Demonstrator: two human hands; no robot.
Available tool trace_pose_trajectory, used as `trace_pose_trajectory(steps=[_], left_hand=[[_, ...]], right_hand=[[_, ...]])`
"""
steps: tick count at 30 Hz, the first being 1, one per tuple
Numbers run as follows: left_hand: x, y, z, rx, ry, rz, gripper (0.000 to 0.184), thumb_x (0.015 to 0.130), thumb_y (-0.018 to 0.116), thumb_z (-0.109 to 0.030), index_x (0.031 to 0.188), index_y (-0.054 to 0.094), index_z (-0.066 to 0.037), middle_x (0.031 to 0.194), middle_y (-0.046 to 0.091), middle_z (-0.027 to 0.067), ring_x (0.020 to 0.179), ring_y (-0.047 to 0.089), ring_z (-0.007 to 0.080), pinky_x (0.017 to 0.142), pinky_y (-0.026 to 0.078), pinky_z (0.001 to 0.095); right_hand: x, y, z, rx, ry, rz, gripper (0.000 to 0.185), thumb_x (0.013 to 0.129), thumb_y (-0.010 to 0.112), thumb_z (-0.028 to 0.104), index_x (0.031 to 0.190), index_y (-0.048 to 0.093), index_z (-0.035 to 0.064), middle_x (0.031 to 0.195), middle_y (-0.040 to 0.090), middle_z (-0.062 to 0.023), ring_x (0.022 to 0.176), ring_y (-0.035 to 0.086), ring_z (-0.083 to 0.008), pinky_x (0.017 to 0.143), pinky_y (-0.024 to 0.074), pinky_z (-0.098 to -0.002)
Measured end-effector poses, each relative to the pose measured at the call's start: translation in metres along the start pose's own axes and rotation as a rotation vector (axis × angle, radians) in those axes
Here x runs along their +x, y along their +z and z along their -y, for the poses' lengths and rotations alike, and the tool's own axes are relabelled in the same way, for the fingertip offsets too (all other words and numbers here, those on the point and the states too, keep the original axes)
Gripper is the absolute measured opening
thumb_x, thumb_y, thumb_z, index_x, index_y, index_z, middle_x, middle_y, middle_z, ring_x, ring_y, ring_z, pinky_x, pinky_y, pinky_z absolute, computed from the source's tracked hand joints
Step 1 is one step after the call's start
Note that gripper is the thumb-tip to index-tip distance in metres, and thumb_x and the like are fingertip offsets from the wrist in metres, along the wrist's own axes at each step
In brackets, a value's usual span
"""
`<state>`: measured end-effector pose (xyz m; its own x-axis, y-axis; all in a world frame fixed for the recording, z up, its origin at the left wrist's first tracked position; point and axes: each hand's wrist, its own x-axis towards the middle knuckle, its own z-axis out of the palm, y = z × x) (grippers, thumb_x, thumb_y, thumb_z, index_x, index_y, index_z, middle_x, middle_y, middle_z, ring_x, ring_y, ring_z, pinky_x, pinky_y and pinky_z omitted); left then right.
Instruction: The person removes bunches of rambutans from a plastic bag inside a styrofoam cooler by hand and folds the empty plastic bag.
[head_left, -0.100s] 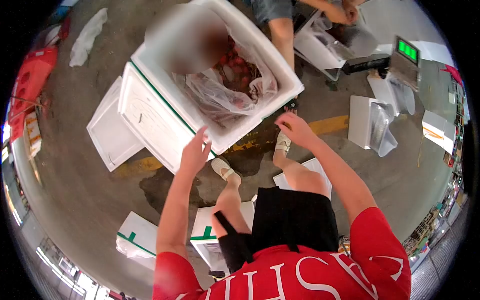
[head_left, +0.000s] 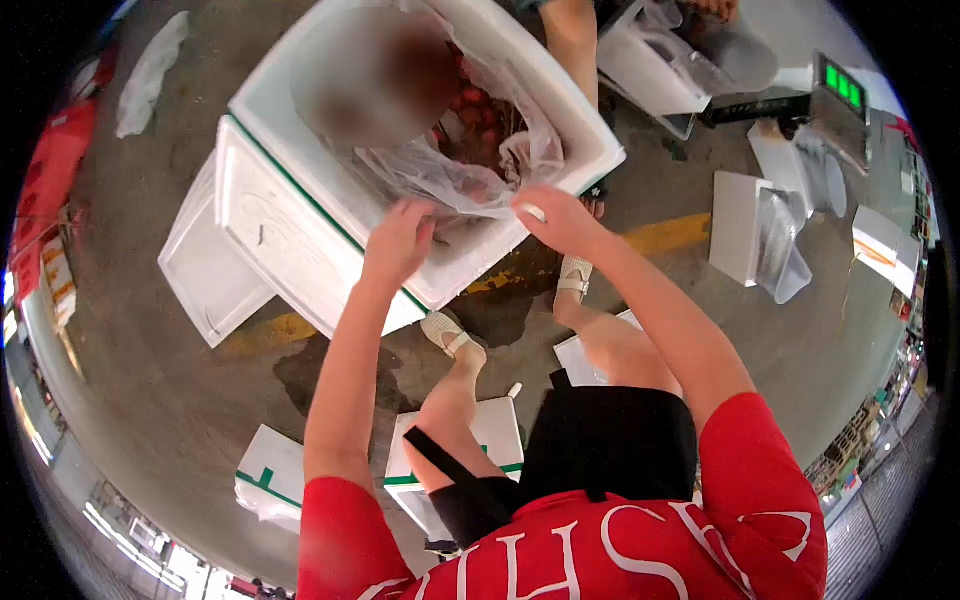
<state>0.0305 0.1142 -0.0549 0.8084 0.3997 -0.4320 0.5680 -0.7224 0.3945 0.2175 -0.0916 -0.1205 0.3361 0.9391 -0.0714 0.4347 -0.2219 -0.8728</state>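
Note:
A large white foam box (head_left: 590, 160) stands in front of me, lined with a clear plastic bag (head_left: 440, 185). Inside the bag lie several round red fruits (head_left: 485, 120), their kind not clear. My left hand (head_left: 395, 245) is over the box's near left rim, fingers curved and thumb apart, close to the bag's edge. At the near right rim, my right hand (head_left: 560, 222) has its fingers closed at the bag's edge, which appears pinched between them. A blurred patch hides the left part of the box.
White foam lids (head_left: 290, 235) lean against the box's left side. Smaller foam boxes (head_left: 735, 230) stand to the right, near a scale display (head_left: 842, 90). Another person's leg (head_left: 572, 45) is behind the box. A foam box (head_left: 490, 430) sits by my legs.
Both hands have moved forward to the bag's near edge, the right one inward to the left. The view has shifted slightly.

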Motion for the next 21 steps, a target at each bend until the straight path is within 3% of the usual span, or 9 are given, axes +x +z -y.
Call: trace_pose_trajectory(steps=[1,4,5,6,8,9,11,18,21], left_hand=[[0.049,0.009,0.002,0.028,0.271,-0.258,0.03,0.086,0.06,-0.016,0.115,0.057,-0.008,0.122,0.056,0.0121,0.109,0.055,0.0322,0.091,0.047,0.0404],[0.086,0.117,-0.05,0.133,0.556,-0.463,0.031,0.09,0.059,-0.022,0.118,0.058,-0.008,0.11,0.063,0.0167,0.1,0.06,0.0367,0.096,0.044,0.0408],[0.098,0.121,-0.04,0.135,0.567,-0.466,0.031,0.09,0.059,-0.022,0.118,0.058,-0.008,0.11,0.063,0.0167,0.1,0.06,0.0367,0.096,0.044,0.0408],[0.109,0.117,-0.034,0.233,0.437,-0.165,0.029,0.091,0.057,-0.026,0.113,0.06,-0.008,0.098,0.065,0.0169,0.092,0.062,0.0374,0.094,0.045,0.0422],[0.116,0.129,-0.005,0.347,0.212,0.233,0.032,0.094,0.05,-0.036,0.1,0.066,-0.008,0.071,0.066,0.0161,0.073,0.065,0.0364,0.084,0.05,0.0447],[0.103,0.137,0.016,0.386,0.28,0.229,0.032,0.091,0.05,-0.031,0.082,0.07,-0.008,0.072,0.067,0.0139,0.076,0.067,0.031,0.071,0.054,0.0438],[0.086,0.172,0.054,0.595,0.296,0.389,0.031,0.09,0.051,-0.029,0.08,0.07,-0.007,0.076,0.068,0.0138,0.078,0.067,0.0321,0.069,0.053,0.0435],[0.141,0.141,0.014,0.401,0.313,0.45,0.025,0.087,0.056,-0.027,0.087,0.069,-0.006,0.088,0.069,0.015,0.084,0.066,0.0329,0.071,0.053,0.0441],[0.17,0.149,-0.025,0.323,0.284,0.174,0.037,0.088,0.058,-0.037,0.106,0.059,-0.005,0.087,0.068,0.0176,0.083,0.066,0.0359,0.071,0.052,0.0479]], right_hand=[[0.034,0.0,-0.02,-0.082,-0.045,-0.05,0.033,0.088,0.059,0.026,0.113,0.06,0.0037,0.112,0.062,-0.0161,0.107,0.057,-0.0366,0.093,0.0455,-0.0413],[-0.031,0.017,-0.072,-0.376,0.121,-0.001,0.04,0.088,0.059,0.03,0.121,0.057,0.0073,0.12,0.059,-0.0145,0.11,0.055,-0.0357,0.094,0.045,-0.0426],[-0.023,0.033,-0.088,-0.55,0.158,-0.016,0.044,0.089,0.058,0.033,0.125,0.057,0.0095,0.123,0.058,-0.0135,0.113,0.053,-0.0363,0.097,0.0434,-0.0436],[-0.013,0.031,-0.097,-0.57,0.159,-0.025,0.044,0.089,0.058,0.033,0.125,0.057,0.0095,0.123,0.058,-0.0135,0.113,0.053,-0.0363,0.097,0.0434,-0.0436],[0.0,0.02,-0.095,-0.387,0.188,0.824,0.049,0.091,0.049,0.04,0.127,0.056,0.0075,0.127,0.056,-0.0166,0.124,0.047,-0.0341,0.109,0.0313,-0.046],[-0.008,0.02,-0.095,-0.364,0.126,0.872,0.048,0.091,0.05,0.04,0.128,0.056,0.0103,0.127,0.057,-0.0149,0.126,0.043,-0.036,0.109,0.0311,-0.046],[-0.004,0.021,-0.096,-0.371,0.019,1.001,0.045,0.092,0.049,0.04,0.127,0.06,0.0135,0.124,0.06,-0.0136,0.128,0.038,-0.0398,0.111,0.0285,-0.0452],[-0.001,0.033,-0.108,-0.344,-0.011,1.053,0.041,0.091,0.048,0.038,0.114,0.066,0.0077,0.117,0.062,-0.0157,0.119,0.047,-0.0403,0.103,0.0358,-0.045],[-0.008,0.038,-0.11,-0.323,0.015,0.997,0.042,0.091,0.049,0.037,0.113,0.065,0.006,0.108,0.065,-0.0183,0.105,0.058,-0.0366,0.093,0.0445,-0.0443]])
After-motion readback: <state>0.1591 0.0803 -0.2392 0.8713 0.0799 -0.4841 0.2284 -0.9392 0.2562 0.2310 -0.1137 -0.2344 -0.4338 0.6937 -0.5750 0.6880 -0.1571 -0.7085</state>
